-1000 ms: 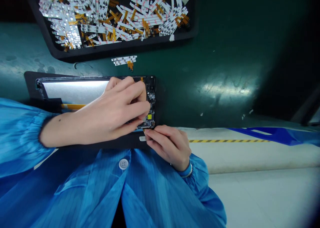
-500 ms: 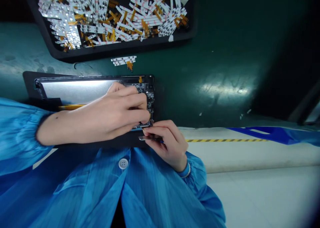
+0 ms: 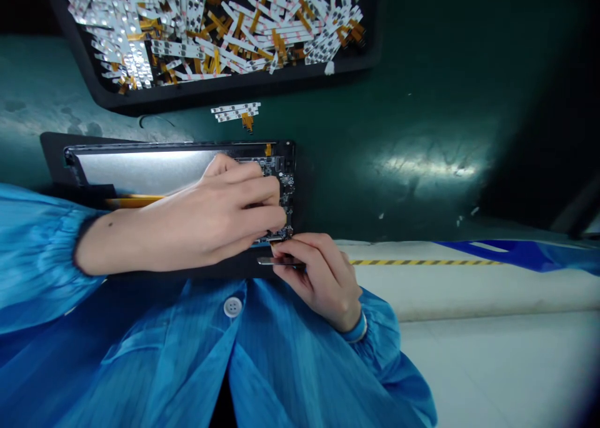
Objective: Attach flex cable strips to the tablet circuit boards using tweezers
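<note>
An opened tablet-like device [image 3: 150,167] with a silvery panel lies on a dark pad [image 3: 54,159]. At its right end a circuit board [image 3: 287,184] is exposed. My left hand [image 3: 220,218] rests across the device, fingers curled down onto the board; what its fingertips pinch, if anything, is hidden. My right hand [image 3: 323,275] is closed around a thin flat metal tool [image 3: 267,261], whose bare end points left. Its thumb and forefinger meet at the board's near right corner, by a small orange ribbon tip [image 3: 274,243].
A black tray [image 3: 234,89] heaped with white strips and orange flex tails [image 3: 276,44] stands at the back. Several loose strips [image 3: 235,112] lie between tray and device. White specks dot the green table [image 3: 347,184]. Its front edge runs right of my right hand.
The metal tool has turned slightly, lying more level. My right hand has shifted a little to the right in view, along with the device. My left hand keeps its place on the board.
</note>
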`<state>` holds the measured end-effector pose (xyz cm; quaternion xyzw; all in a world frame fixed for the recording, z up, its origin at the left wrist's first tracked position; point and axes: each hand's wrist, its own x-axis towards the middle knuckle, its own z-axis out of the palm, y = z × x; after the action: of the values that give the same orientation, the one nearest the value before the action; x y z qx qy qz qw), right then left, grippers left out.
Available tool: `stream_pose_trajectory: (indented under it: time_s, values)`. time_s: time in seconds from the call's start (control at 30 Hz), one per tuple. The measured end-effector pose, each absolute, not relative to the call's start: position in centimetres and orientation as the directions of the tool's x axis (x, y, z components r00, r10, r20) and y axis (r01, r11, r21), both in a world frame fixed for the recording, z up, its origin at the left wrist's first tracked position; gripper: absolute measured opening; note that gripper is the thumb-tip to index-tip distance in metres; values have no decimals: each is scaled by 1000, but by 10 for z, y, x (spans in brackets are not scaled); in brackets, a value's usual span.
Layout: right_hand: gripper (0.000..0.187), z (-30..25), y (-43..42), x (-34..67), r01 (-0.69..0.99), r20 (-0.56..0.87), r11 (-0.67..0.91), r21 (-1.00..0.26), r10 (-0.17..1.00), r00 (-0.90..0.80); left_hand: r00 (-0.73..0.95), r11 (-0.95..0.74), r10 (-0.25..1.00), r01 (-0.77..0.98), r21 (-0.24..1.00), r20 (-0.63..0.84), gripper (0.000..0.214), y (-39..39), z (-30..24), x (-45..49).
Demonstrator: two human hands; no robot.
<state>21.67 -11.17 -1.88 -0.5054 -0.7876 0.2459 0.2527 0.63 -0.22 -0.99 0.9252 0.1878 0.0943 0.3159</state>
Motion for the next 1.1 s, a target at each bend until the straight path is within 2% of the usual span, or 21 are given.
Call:
stream_pose_trajectory:
  time_s: [0.4, 0.7, 0.87, 1.03, 1.1]
  values:
    - [12, -23, -114, 213, 622, 148, 319, -715, 939, -312, 916, -734, 393, 262, 627, 77, 24, -1, -10, 8]
    - [21, -41, -117, 210, 518, 227, 262, -814, 965, -131, 936, -763, 299, 116, 636, 188, 24, 4, -13, -1]
    - [29, -44, -113, 210, 445, 161, 148, -883, 987, -10, 962, -847, 191, 60, 528, 198, 21, 3, -18, -8]
    - [31, -41, -109, 211, 321, -30, -39, -946, 999, 33, 942, -713, 318, 162, 682, 109, 21, 1, -23, -13]
    - [33, -39, -107, 212, 291, -108, -113, -950, 994, 35, 953, -720, 300, 191, 668, 50, 22, 2, -17, -10]
